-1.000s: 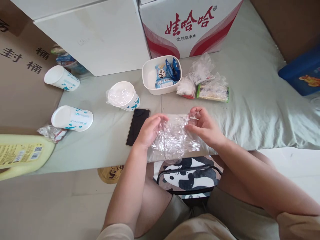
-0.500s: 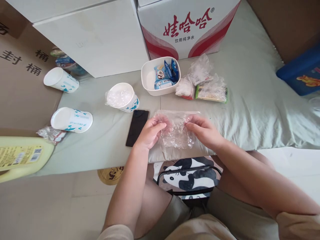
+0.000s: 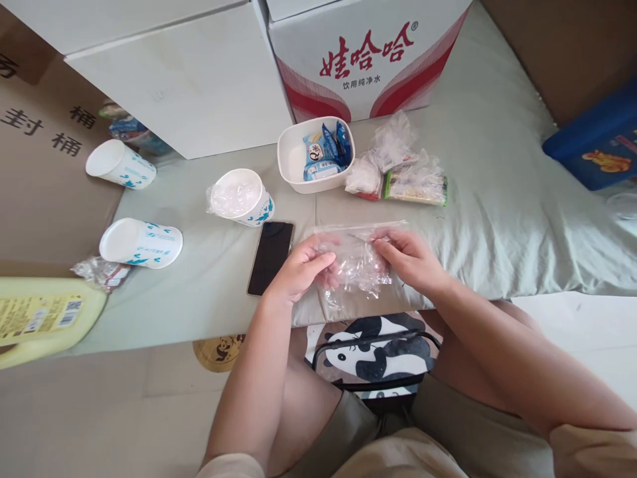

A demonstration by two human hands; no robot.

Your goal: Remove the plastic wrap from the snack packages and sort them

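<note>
A crinkled clear plastic bag (image 3: pixel 355 265) is stretched between my two hands, low over the front of the cloth-covered surface. My left hand (image 3: pixel 306 265) pinches its left side, thumb on top and fingers seen through the film. On the right side, my right hand (image 3: pixel 411 259) grips the bag between thumb and fingers. Just left of my left hand lies a black phone (image 3: pixel 271 257). Beyond the bag stands a white plastic tub (image 3: pixel 291 176) with blue snack packets (image 3: pixel 323 153) in it. Several plastic-wrapped packets (image 3: pixel 415 186) lie to the tub's right.
A paper cup (image 3: pixel 256 206) with clear film in it stands behind the phone. Two more paper cups (image 3: pixel 149 242) lie tipped at left, near a yellow jug (image 3: pixel 50 312). White cartons (image 3: pixel 348 60) line the back. A blue box (image 3: pixel 592 153) is at far right.
The bag has been pulled flatter, its straight top edge now showing more plainly. My hands have shifted slightly right, still holding it. The background has shifted a little with the camera.
</note>
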